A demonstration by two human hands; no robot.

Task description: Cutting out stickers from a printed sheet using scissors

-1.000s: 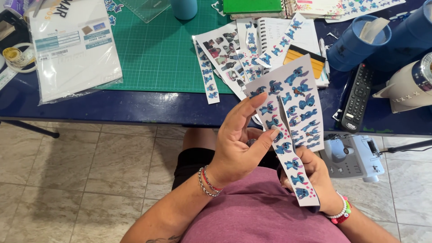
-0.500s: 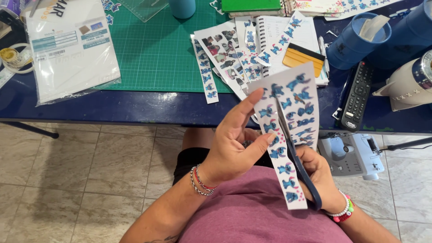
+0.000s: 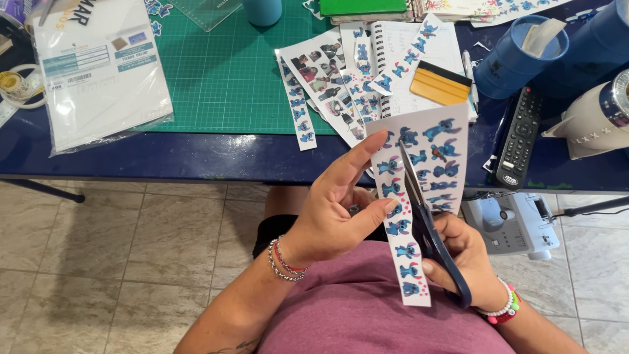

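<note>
While the sticker sheet (image 3: 419, 164) is pinched in the left hand (image 3: 331, 216), a strip is being cut by scissors (image 3: 429, 239) gripped in the right hand (image 3: 468, 259), so steady straight closing seems needed.

**Counting the Things**

Two hands: the left hand (image 3: 327, 219) and the right hand (image 3: 468, 259). Between them is one sticker sheet (image 3: 419, 177) and one pair of scissors (image 3: 429, 233). Past the hands on the table are one green mat (image 3: 236, 72), one yellow scraper (image 3: 440, 83), one black remote (image 3: 519, 137) and two blue cups (image 3: 511, 59).
</note>
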